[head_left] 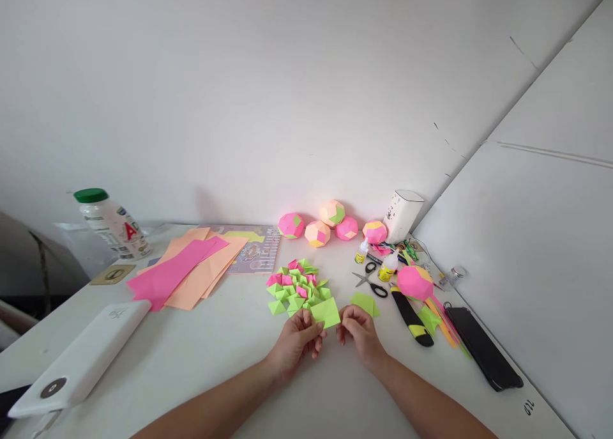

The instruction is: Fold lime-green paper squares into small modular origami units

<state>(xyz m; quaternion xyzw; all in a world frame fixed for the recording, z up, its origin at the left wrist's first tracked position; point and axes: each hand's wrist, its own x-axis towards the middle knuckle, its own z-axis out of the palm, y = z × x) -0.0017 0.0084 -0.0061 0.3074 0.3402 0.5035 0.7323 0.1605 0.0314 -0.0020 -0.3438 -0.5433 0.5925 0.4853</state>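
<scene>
A square of lime-green paper (pixel 326 312) is held up above the table between my two hands. My left hand (pixel 301 337) pinches its lower left part between thumb and fingers. At the paper's right edge, my right hand (pixel 357 330) is closed with thumb and forefinger together on the edge. Just beyond the left hand lies a pile of small folded paper pieces (pixel 299 285), green and pink. More green paper squares (pixel 364 303) lie flat behind the right hand.
Black-handled scissors (pixel 371 279), glue bottles (pixel 387 266), a box cutter (pixel 412 316) and a phone (pixel 483 348) lie to the right. Several paper balls (pixel 317 233) sit along the wall. Pink and orange sheets (pixel 177 269), a bottle (pixel 112 225) and a white device (pixel 86 356) are left.
</scene>
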